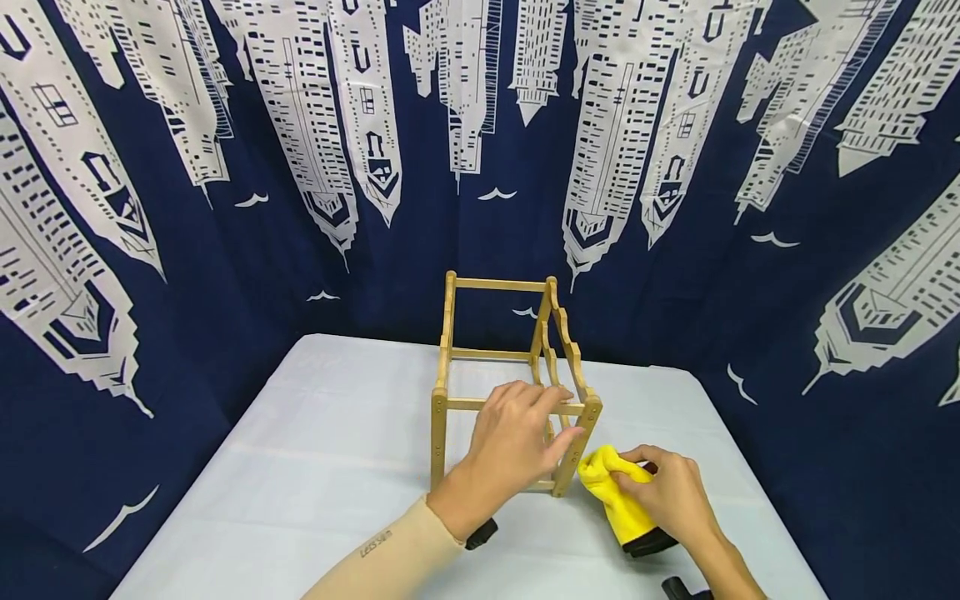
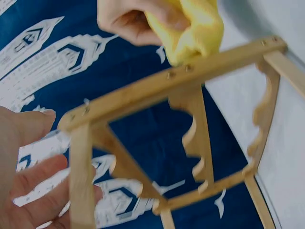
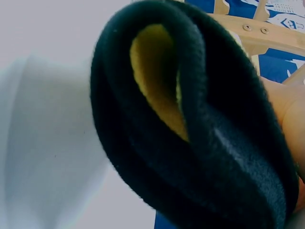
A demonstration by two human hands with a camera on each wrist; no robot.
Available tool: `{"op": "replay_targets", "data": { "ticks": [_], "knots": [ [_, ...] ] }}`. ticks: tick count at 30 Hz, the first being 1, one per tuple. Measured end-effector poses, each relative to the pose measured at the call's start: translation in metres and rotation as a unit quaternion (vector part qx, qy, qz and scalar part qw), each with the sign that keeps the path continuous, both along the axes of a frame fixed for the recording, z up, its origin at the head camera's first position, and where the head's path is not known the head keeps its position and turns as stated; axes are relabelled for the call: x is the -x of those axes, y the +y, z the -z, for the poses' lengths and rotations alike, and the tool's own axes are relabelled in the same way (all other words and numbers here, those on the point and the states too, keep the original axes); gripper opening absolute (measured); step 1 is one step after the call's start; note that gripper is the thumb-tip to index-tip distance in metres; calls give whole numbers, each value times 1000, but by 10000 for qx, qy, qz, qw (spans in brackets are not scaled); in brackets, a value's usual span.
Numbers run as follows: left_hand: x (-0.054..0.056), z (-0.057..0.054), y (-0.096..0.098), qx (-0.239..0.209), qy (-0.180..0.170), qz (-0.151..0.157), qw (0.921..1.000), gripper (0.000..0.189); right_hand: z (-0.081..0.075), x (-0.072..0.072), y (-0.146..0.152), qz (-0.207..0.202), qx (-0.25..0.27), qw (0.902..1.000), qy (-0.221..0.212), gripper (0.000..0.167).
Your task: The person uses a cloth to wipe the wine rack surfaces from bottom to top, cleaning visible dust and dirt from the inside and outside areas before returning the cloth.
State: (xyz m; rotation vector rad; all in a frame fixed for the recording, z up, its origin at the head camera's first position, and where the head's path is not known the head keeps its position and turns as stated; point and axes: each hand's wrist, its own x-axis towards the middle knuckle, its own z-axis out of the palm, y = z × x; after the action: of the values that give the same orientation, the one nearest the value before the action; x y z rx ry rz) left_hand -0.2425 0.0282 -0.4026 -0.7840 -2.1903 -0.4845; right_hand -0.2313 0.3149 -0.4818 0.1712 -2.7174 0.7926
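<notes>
A light wooden rack [image 1: 441,442] with scalloped side slats stands on the table. My left hand [image 1: 517,429] lies over its front top rail [image 1: 465,404]. In the left wrist view the left fingers [image 2: 43,195] pass behind the rail, fairly straight, and the thumb stands apart from the wood. My right hand [image 1: 671,492] grips a folded cloth [image 1: 622,508], yellow on one face and black on the other. The cloth's yellow end sits right at the rack's front right post [image 2: 224,64]. The right wrist view shows the cloth's dark fold [image 3: 190,157] with yellow inside; most of the right hand is hidden there.
A white-covered table [image 1: 322,433] spreads under the rack. Dark blue fabric printed with white buildings [image 1: 615,150] hangs behind and along both sides. Black wrist gear [image 1: 482,533] shows under the left wrist, and another black piece [image 1: 678,588] beside the right wrist.
</notes>
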Motion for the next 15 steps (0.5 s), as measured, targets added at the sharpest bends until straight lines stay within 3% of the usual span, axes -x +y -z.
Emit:
{"op": "replay_targets", "data": {
  "ticks": [5, 8, 15],
  "knots": [
    [12, 3, 35, 446, 276, -811, 9953, 52, 2, 2, -4, 8, 57, 9998, 168, 24],
    [15, 2, 48, 525, 220, -1246, 9906, 54, 2, 2, -5, 87, 84, 9998, 179, 25],
    [15, -3, 53, 403, -50, -1583, 9866, 48, 1, 8, -11, 167, 208, 9987, 435, 25]
  ]
}}
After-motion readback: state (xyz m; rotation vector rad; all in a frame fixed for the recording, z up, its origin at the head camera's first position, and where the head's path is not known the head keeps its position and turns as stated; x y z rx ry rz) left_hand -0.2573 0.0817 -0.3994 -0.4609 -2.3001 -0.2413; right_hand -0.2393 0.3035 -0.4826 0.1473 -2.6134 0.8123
